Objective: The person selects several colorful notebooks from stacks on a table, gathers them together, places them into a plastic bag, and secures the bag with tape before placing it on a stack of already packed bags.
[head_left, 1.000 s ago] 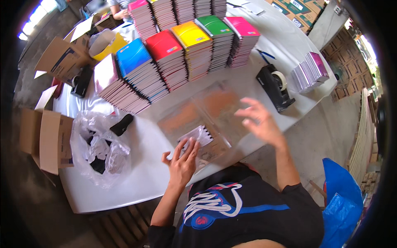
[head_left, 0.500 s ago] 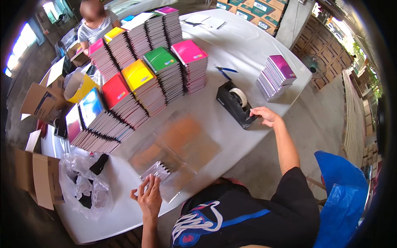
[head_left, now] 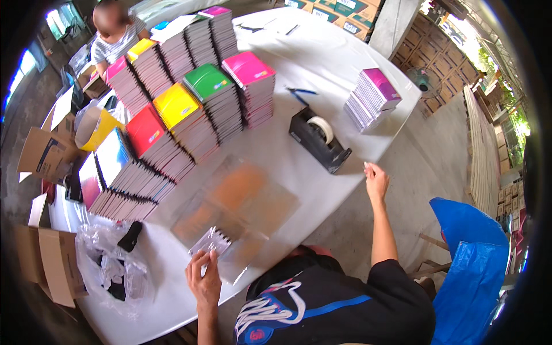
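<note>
Since the earlier frame, the right hand (head_left: 376,182) has been drawn back from the black desktop tape dispenser with its roll of pale tape (head_left: 319,140) and is now seen beyond the edge of the white table (head_left: 345,63), just beside the dispenser's near end but apart from it; its grip is loosely open, the fingers extended, and nothing is held. Over the same interval the left hand (head_left: 204,280) has remained at the near table edge, its fingers closed lightly on the corner of a small spiral-bound notebook wrapped in clear plastic (head_left: 211,242). That notebook is shown lying flat on the table at the near end of a loose stack of clear plastic sleeves (head_left: 238,204), which is spread between the hands and the stacks of colour-covered spiral notebooks (head_left: 184,121) behind. A smaller stack of purple-covered notebooks (head_left: 371,98) is set near the far right table edge, and blue-handled pliers (head_left: 299,94) lie beyond the dispenser. A crumpled clear plastic bag holding dark items (head_left: 112,267) is placed at the left end of the table, with open cardboard boxes (head_left: 46,259) beside it on the floor.
</note>
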`<state>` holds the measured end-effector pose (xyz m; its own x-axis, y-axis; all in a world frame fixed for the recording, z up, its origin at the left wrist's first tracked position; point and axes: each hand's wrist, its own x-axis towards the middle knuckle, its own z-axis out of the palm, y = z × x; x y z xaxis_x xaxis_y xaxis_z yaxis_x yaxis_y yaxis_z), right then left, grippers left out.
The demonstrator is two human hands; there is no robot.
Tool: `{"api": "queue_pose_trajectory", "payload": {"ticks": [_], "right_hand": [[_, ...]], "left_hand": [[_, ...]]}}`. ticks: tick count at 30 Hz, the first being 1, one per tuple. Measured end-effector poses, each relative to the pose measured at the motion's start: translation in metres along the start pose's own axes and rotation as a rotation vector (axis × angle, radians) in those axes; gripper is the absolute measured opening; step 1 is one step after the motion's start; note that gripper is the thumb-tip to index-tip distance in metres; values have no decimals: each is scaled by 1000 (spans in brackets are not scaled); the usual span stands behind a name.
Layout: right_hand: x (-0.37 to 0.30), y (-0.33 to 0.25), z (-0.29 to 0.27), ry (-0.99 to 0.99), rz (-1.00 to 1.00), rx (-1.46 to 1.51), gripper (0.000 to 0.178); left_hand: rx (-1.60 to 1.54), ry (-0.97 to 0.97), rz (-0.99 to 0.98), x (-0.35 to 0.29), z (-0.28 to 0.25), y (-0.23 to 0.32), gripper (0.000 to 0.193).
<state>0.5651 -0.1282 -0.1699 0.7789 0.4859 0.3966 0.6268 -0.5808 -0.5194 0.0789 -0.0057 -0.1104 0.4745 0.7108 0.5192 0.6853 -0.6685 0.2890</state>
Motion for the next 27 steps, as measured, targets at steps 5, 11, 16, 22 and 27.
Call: {"api": "queue_pose_trajectory", "payload": {"ticks": [5, 11, 16, 22, 27], "right_hand": [[-54, -152, -5, -418, 18, 675, 31], [-173, -310, -4, -1129, 349, 1114, 41], [-218, -315, 27, -1031, 330, 810, 49], [-232, -303, 38, -919, 292, 729, 54], [-260, -246, 91, -881, 268, 667, 44]], "left_hand": [[-184, 21, 18, 1, 8, -13, 37], [-335, 48, 51, -5, 13, -28, 63], [-405, 113, 30, -10, 17, -34, 50], [-166, -90, 0, 18, -23, -39, 58], [-368, -286, -96, 24, -9, -37, 67]]}}
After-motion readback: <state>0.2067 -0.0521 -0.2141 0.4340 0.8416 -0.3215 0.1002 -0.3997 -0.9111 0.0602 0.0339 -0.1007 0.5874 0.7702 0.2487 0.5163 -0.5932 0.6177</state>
